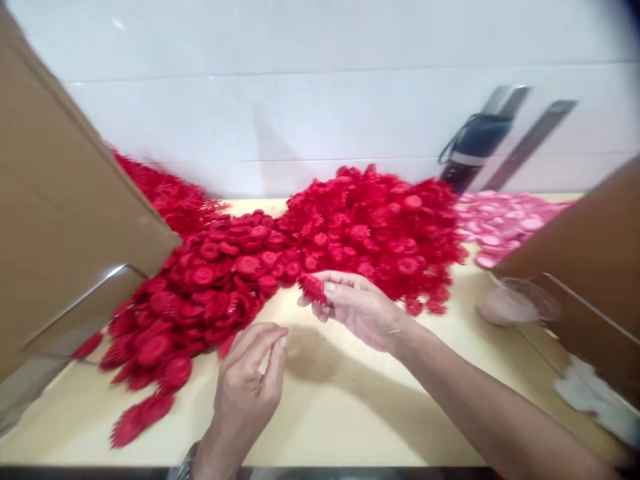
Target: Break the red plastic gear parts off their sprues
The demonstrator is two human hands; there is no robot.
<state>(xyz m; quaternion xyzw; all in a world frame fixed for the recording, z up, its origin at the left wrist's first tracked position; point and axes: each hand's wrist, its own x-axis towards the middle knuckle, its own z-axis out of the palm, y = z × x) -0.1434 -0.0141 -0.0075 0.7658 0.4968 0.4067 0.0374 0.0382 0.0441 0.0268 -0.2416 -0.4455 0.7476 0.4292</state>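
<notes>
My right hand (357,307) reaches in from the lower right and pinches a small red serrated piece (313,289) between thumb and fingers. Lower and to the left, my left hand (253,373) has its thumb and index fingertips pressed together; whatever lies between them, if anything, is too small to make out. Behind my left hand spreads a pile of red round pieces (203,275). Behind my right hand a bigger heap of red jagged pieces (375,227) leans toward the wall.
Cardboard panels stand at the left (65,187) and right (590,267). Pink discs (505,220) lie at the back right, beside a dark blue umbrella (473,150) and a metal strip (533,143). A clear cup (515,303) sits near the right panel.
</notes>
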